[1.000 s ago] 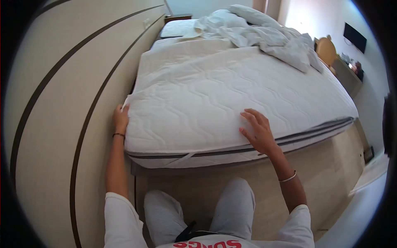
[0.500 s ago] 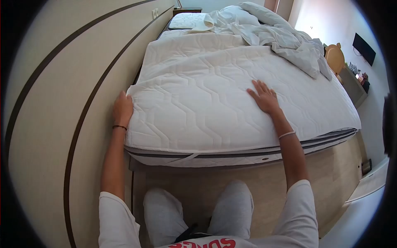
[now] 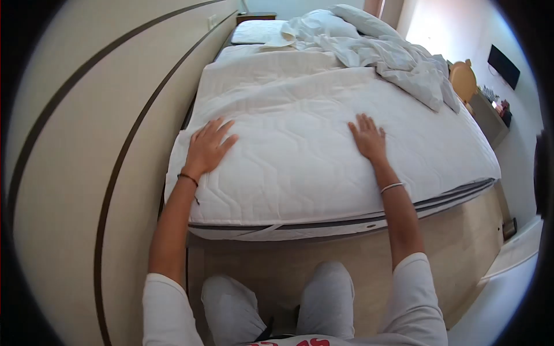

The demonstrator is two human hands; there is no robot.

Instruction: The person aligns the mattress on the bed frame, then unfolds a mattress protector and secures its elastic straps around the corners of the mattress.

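A white quilted mattress pad (image 3: pixel 288 167) lies over the foot end of the mattress (image 3: pixel 323 228), whose grey-banded side shows below the pad's front edge. My left hand (image 3: pixel 210 147) rests palm down on the pad near its left side, fingers spread. Farther right, my right hand (image 3: pixel 368 137) also lies flat on the pad with its fingers apart. Neither hand holds anything. Soft wrinkles cross the pad beyond both hands. An elastic strap (image 3: pixel 259 230) runs slantwise over the mattress side.
A panelled wall (image 3: pixel 69 173) runs close along the bed's left side. Rumpled white bedding (image 3: pixel 398 63) and a pillow (image 3: pixel 257 32) lie toward the head end. On the right are a wooden chair back (image 3: pixel 463 81), a desk (image 3: pixel 490 118) and a wall-mounted screen (image 3: pixel 504 66).
My left hand has let go of the pad's left edge and moved right onto its top, now spread flat. My right hand stays flat in nearly the same place.
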